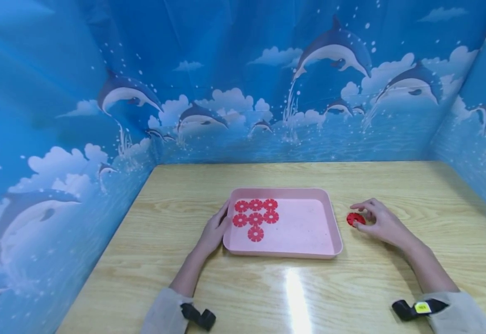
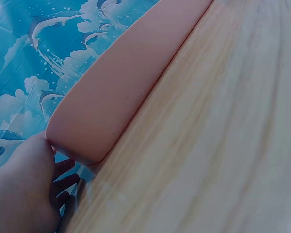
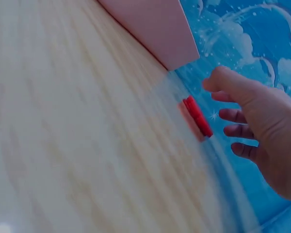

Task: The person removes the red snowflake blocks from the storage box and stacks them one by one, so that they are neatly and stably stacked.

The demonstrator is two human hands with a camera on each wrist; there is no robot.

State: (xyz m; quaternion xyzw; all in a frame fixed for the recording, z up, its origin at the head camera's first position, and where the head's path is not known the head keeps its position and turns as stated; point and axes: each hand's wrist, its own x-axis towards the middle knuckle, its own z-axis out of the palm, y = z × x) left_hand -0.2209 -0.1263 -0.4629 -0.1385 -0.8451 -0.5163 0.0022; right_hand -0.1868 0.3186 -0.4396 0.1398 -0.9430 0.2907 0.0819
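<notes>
A shallow pink tray (image 1: 305,227) lies on the table with several flat red notched discs (image 1: 256,219) grouped in its left part. My left hand (image 1: 215,229) holds the tray's left side; in the left wrist view that hand (image 2: 26,189) sits at the tray's corner (image 2: 82,131), its thumb tip hidden behind the wall. To the right of the tray, more red notched discs (image 1: 355,219) lie on the table, seemingly stacked. My right hand (image 1: 378,221) is over them, fingers loosely bent. The right wrist view shows a gap between the right hand (image 3: 264,121) and the red discs (image 3: 199,116).
The wooden table (image 1: 176,195) bears a bright light streak near its front. Blue dolphin-printed sheeting (image 1: 234,83) stands along the back and both sides. A dark strap device (image 1: 199,317) is on the left sleeve and another (image 1: 418,308) on the right.
</notes>
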